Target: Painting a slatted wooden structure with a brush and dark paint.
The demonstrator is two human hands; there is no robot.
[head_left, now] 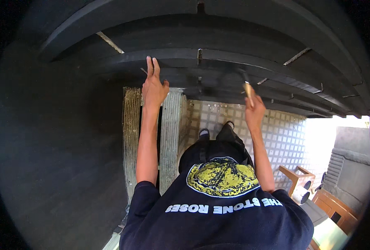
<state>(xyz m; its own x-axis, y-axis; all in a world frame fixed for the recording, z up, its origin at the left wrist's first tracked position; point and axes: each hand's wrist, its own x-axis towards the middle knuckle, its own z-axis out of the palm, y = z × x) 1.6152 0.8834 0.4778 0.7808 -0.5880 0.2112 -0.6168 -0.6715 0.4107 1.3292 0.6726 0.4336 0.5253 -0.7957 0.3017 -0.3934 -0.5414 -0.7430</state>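
My left hand (153, 88) reaches up to a dark, ledged surface (164, 55). Two fingers are stretched out against the edge of one ledge, and nothing is held in that hand. Farther right, my right hand (255, 109) is closed round the light wooden handle of a tool (248, 89). Its dark head lies close to the same ledges and is smeared by motion, so its kind cannot be made out. Pale upright joints cross the dark ledges between and beyond my hands.
Ribbed, weathered panels (172, 137) stand below my left arm. A dark wall (60, 146) fills the left side. My feet are on a patterned tile floor (283, 133). At the lower right are a wooden frame (295, 179), a brown wooden piece (335, 208) and a grey wall (351, 143).
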